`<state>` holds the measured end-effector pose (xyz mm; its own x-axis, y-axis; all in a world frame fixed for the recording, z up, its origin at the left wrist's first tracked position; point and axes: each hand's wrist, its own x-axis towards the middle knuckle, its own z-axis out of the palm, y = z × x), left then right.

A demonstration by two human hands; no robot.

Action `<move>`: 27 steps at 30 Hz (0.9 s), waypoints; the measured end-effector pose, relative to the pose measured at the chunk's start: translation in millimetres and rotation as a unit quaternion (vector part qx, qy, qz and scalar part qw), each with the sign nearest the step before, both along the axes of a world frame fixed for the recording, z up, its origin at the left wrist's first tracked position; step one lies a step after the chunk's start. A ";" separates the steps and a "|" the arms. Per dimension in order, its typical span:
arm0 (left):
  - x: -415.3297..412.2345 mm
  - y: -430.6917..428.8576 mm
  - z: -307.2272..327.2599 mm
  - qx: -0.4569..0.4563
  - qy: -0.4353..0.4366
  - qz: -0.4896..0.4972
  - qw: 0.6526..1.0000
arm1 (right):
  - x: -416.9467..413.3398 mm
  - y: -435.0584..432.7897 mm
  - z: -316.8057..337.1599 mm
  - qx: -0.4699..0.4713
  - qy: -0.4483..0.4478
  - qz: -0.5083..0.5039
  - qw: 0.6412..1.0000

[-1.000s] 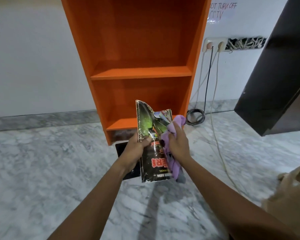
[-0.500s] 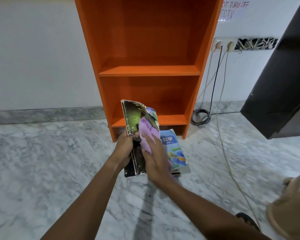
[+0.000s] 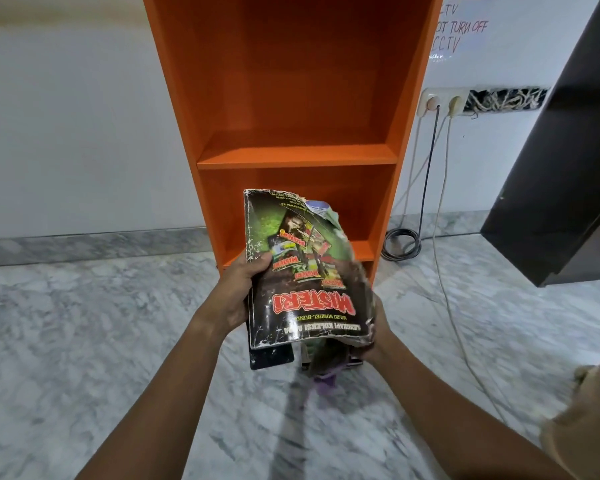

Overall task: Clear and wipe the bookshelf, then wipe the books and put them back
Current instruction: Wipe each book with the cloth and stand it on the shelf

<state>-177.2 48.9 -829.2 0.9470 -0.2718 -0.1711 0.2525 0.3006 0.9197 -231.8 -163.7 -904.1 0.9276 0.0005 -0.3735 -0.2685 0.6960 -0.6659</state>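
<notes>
While our left hand (image 3: pixel 234 296) pinches the book (image 3: pixel 302 292) at nine o'clock before the bookshelf (image 3: pixel 291 154), our right hand (image 3: pixel 378 329) at four o'clock sits behind it, fingers hidden; we cannot tell their grip.

Bookshelf (image 3: pixel 291 155): top cut off by the upper edge; lowest shelf largely hidden behind the magazine (image 3: pixel 302 271). Magazine: fine print along its far end too small to read. Left hand (image 3: pixel 234 296): only the thumb shows on the cover, fingers concealed behind. Right hand (image 3: pixel 378 327): mostly hidden by the magazine's lower corner; what its fingers grip cannot be told. Purple cloth (image 3: pixel 326 379): blurred, only a hanging end visible. Dark book (image 3: pixel 271 356) on the floor: one corner shows. Wall handwriting (image 3: pixel 461 27): clipped, partly legible. Dark cabinet (image 3: pixel 561 168): cut by the right edge. Beige shape (image 3: pixel 582 427), lower right corner: blurred, cropped, unidentifiable.
</notes>
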 end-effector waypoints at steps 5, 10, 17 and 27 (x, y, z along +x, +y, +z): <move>11.9 13.9 -16.3 0.100 -0.022 0.046 0.994 | 19.1 -16.1 33.6 -0.060 -0.072 -0.007 0.996; 9.6 10.9 -31.7 0.200 -0.072 0.084 0.974 | 18.5 -6.5 56.0 -0.272 -0.118 0.055 0.954; -2.6 -20.5 -20.9 0.116 -0.107 0.091 0.983 | 13.7 30.5 58.6 -0.476 -0.245 -0.003 0.845; -8.6 -13.8 5.8 -0.125 0.028 0.067 0.990 | -5.3 71.6 50.3 -0.627 -0.377 0.088 0.676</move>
